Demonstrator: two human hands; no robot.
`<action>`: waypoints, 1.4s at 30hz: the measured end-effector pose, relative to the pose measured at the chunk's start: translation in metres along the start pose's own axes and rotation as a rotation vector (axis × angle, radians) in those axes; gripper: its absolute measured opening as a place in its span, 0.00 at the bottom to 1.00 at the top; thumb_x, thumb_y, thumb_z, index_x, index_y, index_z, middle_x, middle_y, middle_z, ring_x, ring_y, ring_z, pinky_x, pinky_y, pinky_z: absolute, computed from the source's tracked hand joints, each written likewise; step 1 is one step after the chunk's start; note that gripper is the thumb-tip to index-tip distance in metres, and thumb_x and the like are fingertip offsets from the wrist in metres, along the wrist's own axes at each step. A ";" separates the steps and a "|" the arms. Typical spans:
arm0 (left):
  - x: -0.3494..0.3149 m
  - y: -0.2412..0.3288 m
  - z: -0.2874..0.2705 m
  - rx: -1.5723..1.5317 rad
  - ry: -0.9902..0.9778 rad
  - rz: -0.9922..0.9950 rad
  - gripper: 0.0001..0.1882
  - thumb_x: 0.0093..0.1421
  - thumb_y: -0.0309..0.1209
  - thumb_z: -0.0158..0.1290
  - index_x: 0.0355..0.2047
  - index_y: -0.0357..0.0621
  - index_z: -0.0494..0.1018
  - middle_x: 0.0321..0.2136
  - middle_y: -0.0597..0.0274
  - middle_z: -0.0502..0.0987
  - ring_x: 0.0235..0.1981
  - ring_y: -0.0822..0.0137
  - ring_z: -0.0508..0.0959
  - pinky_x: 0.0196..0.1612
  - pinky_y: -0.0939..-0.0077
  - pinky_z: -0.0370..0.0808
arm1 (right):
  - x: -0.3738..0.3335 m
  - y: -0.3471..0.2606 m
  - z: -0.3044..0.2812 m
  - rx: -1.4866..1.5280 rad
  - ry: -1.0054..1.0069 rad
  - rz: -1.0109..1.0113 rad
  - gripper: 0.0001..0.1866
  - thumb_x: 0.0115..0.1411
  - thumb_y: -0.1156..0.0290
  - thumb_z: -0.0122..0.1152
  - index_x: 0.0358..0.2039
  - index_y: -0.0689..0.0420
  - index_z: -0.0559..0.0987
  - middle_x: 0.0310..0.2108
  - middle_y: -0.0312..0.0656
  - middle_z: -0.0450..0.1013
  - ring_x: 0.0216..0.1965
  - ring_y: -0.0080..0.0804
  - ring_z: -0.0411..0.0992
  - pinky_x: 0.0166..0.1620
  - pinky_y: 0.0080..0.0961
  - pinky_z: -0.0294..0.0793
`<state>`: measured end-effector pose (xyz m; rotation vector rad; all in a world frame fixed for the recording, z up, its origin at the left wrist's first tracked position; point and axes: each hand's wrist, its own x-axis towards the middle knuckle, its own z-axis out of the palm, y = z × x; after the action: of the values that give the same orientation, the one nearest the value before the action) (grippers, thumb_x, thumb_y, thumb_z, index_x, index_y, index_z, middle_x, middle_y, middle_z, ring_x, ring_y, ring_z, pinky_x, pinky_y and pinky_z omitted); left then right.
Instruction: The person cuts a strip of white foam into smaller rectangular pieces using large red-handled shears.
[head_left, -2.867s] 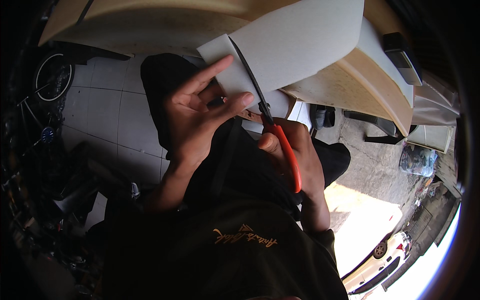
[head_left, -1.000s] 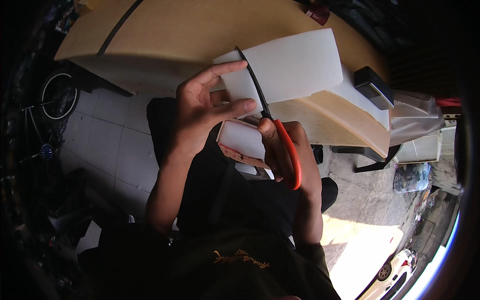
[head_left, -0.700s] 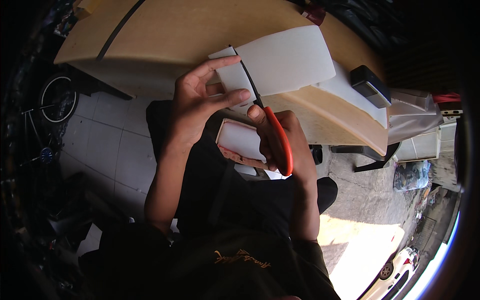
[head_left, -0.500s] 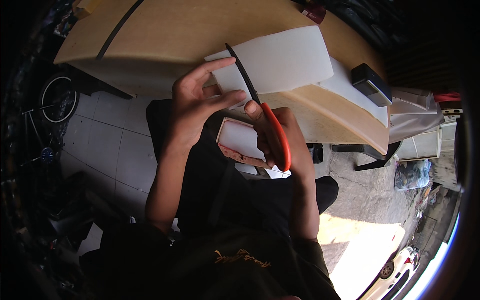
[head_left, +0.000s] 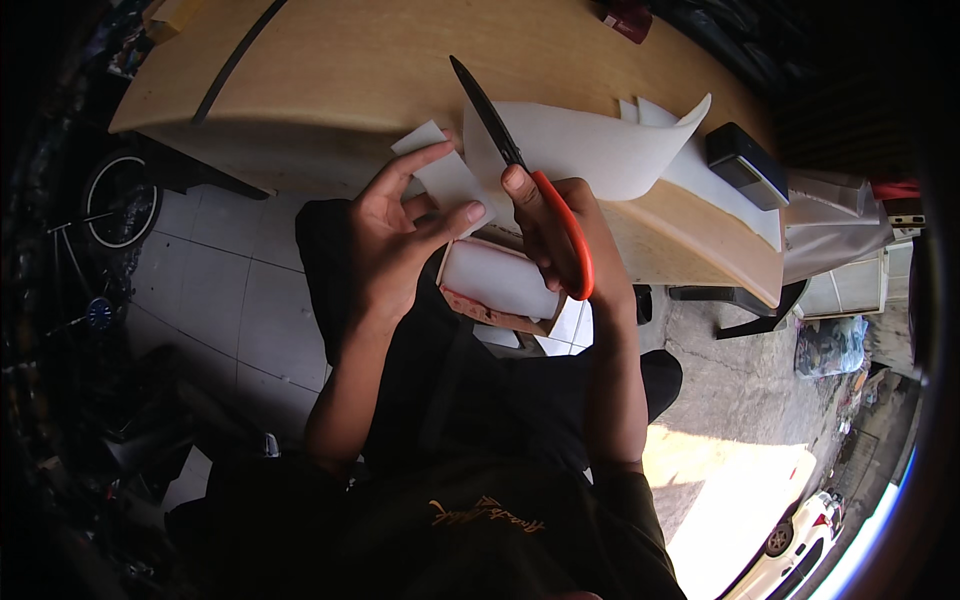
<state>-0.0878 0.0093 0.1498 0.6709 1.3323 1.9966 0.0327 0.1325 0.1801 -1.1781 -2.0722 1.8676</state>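
Gripping scissors (head_left: 505, 143), right hand (head_left: 594, 228) partly hides handles; left hand (head_left: 396, 242) pinches white strip (head_left: 453, 182).

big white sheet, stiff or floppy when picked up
The big white sheet probably bends easily: its right end curls up. It's likely light, its edge looking thin. It may flex rather than crease, since that curve is smooth.

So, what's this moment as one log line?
Left hand: holds white strip | Right hand: holds orange-handled scissors | Larger white sheet: right end curled
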 end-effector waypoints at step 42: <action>-0.007 -0.003 -0.006 -0.066 -0.145 -0.235 0.27 0.48 0.15 0.62 0.50 0.31 0.70 0.43 0.55 0.74 0.41 0.68 0.77 0.47 0.74 0.76 | 0.086 -0.076 -0.208 -0.683 0.160 -0.079 0.17 0.63 0.63 0.47 0.40 0.55 0.82 0.27 0.37 0.74 0.14 0.11 0.58 0.16 0.07 0.56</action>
<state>-0.0868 0.0018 0.1445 0.5876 1.1955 1.7625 0.0538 0.3549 0.2618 -1.2732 -2.6931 0.9946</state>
